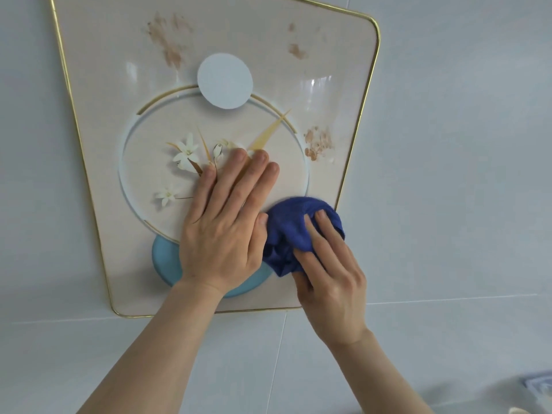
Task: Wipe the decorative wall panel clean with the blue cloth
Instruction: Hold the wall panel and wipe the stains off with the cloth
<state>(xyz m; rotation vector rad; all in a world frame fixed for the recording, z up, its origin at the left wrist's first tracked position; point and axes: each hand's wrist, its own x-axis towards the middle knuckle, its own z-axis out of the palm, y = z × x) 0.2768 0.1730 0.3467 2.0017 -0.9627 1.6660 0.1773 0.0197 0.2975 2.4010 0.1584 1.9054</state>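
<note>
The decorative wall panel (113,70) is cream with a gold rim, white flowers, a pale disc and a blue disc. Brown smudges mark it at the upper left (168,40), the upper right (297,50) and the right side (318,143). My left hand (227,222) lies flat on the panel's middle, fingers spread over the flower design. My right hand (331,276) presses a bunched dark blue cloth (294,231) against the panel's lower right, close to the gold rim. The cloth touches my left thumb.
Pale grey wall tiles (463,174) surround the panel, with grout lines below it. A small bluish object (539,383) shows at the lower right corner of the view.
</note>
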